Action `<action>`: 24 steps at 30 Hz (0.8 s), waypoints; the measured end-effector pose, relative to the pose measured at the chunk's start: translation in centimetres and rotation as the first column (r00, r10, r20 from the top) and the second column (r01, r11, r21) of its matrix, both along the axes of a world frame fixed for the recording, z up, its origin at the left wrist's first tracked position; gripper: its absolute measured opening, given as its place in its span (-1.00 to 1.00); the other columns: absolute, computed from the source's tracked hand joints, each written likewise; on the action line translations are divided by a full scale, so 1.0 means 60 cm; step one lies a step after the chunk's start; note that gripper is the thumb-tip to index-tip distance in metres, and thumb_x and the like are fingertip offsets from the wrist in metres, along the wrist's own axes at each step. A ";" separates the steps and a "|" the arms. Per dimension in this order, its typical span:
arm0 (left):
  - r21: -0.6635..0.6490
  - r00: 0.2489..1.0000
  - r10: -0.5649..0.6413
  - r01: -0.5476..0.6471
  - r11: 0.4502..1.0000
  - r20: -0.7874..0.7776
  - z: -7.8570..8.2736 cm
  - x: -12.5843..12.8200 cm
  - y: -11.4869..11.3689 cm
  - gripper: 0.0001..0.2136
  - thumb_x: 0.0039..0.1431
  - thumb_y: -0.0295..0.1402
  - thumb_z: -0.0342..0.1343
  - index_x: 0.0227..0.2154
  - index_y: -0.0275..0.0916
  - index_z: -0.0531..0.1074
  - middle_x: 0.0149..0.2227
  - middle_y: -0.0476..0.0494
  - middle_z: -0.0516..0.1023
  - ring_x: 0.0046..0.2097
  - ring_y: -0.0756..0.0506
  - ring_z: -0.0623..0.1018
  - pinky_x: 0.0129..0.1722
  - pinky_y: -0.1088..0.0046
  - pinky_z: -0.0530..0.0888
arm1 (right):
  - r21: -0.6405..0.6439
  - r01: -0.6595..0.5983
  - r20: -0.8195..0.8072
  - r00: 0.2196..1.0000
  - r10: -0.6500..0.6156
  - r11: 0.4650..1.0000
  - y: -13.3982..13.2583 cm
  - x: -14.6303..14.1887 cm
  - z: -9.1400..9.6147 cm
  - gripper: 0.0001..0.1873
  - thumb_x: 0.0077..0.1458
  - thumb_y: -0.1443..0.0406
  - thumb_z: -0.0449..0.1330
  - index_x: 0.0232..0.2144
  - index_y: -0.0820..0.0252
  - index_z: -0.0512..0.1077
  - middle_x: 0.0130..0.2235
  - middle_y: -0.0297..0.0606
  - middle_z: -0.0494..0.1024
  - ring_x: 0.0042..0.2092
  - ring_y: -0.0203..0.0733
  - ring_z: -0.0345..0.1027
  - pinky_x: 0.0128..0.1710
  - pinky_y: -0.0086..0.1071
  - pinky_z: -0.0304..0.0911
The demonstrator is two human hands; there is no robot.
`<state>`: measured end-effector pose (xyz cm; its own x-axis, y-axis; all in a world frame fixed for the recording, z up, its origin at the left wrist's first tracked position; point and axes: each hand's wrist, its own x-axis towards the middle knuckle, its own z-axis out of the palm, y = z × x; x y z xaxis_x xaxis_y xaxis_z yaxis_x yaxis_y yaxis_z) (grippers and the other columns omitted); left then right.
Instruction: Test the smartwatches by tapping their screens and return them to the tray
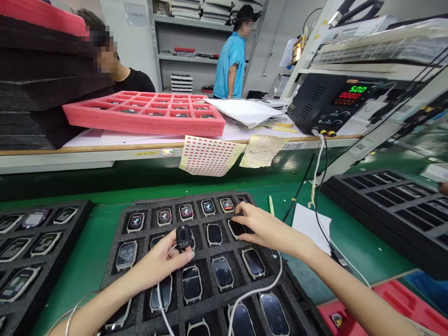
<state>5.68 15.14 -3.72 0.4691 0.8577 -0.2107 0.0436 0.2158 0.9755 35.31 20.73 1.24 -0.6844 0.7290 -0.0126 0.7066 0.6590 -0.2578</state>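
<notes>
A black foam tray in front of me holds rows of smartwatch bodies without straps. My left hand is closed round a small black charger-like block, held just above the tray's second row; a white cable runs down from below that hand. Toward the tray's right side, my right hand pinches a dark-screened smartwatch by its edges in its slot, partly covering it. In the back row, several watches have lit faces, such as the lit smartwatch. Many others have dark screens.
Another watch tray lies left, a black tray right. A pink foam tray sits on the shelf near a power supply. Cables hang at right. Two people are beyond the shelf.
</notes>
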 end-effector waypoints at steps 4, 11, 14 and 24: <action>-0.111 1.000 0.007 -0.006 0.994 0.006 0.030 0.001 -0.016 -0.68 0.11 -0.21 0.19 -0.11 -0.22 0.36 -0.23 -0.06 0.50 -0.56 0.13 0.28 -0.59 0.61 0.25 | -0.021 -0.008 -0.014 1.000 0.008 1.000 0.019 -0.001 -0.011 -0.63 -0.08 0.25 0.36 -0.17 0.22 0.47 -0.15 -0.12 0.36 -0.12 0.04 0.34 -0.14 -0.15 0.29; -0.233 0.991 -0.092 0.113 0.966 0.100 0.036 -0.005 -0.033 -0.69 0.03 -0.36 0.22 -0.15 -0.29 0.35 -0.13 -0.21 0.52 -0.54 0.12 0.35 -0.68 0.67 0.24 | -0.160 0.004 -0.246 0.968 -0.044 0.987 0.016 -0.019 0.023 -0.57 -0.03 0.08 0.31 -0.18 0.22 0.44 -0.27 -0.24 0.46 -0.28 -0.13 0.35 -0.27 -0.31 0.31; -0.217 0.986 -0.082 0.112 0.970 0.143 0.030 -0.004 -0.030 -0.66 -0.01 -0.40 0.25 -0.15 -0.30 0.35 -0.13 -0.21 0.50 -0.49 0.09 0.40 -0.69 0.68 0.28 | -0.154 -0.048 -0.392 0.920 -0.016 0.987 -0.022 -0.074 0.028 -0.55 -0.03 0.14 0.34 -0.11 0.19 0.41 -0.24 -0.24 0.47 -0.30 -0.17 0.34 -0.26 -0.32 0.31; -0.103 0.993 -0.025 0.037 0.994 0.119 0.025 0.000 -0.031 -0.54 0.06 -0.23 0.21 -0.02 -0.30 0.27 -0.49 0.02 0.41 -0.59 0.08 0.36 -0.73 0.67 0.28 | 0.080 -0.254 -0.272 0.925 0.266 0.964 -0.056 -0.182 -0.019 -0.59 0.14 0.26 0.22 0.03 0.20 0.30 -0.06 -0.09 0.44 -0.06 0.00 0.31 -0.07 -0.15 0.31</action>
<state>5.69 13.30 -2.23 0.5219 0.8185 -0.2402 -0.0618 0.3171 0.9464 24.40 17.37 0.13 -0.8216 0.5208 0.2320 0.4135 0.8244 -0.3865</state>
